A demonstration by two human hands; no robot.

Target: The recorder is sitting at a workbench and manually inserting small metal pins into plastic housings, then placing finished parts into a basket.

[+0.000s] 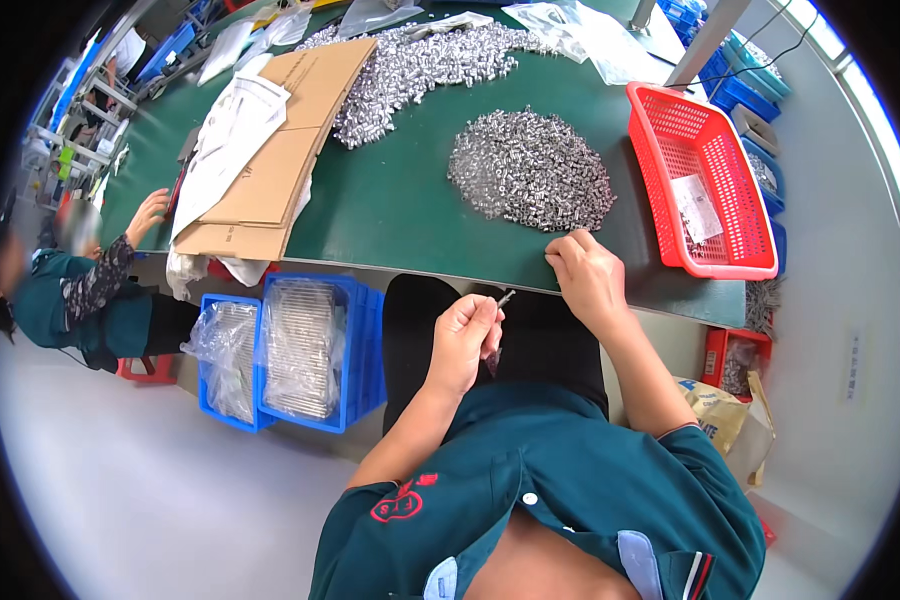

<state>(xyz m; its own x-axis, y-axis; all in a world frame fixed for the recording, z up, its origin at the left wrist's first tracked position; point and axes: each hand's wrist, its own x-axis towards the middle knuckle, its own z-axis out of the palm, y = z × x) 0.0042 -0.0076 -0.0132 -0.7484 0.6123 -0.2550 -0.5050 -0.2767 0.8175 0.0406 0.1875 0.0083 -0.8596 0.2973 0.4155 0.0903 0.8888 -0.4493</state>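
Note:
My left hand is closed, held just off the near table edge above my lap. From its fingers sticks the tip of a slim metal-tipped tool; a dark end shows below the hand, and the grip hides the rest. My right hand rests at the table's edge with fingers curled and pressed together, at the near side of a round pile of small silver metal parts. Whatever those fingers hold, if anything, is too small or hidden. A larger heap of similar silver parts spreads across the far side of the green table.
A red plastic basket with a paper slip stands at the table's right. Flattened cardboard and papers lie left. Blue crates of bagged metal parts stand below the table. A co-worker reaches in from the left. Clear bags lie at the back.

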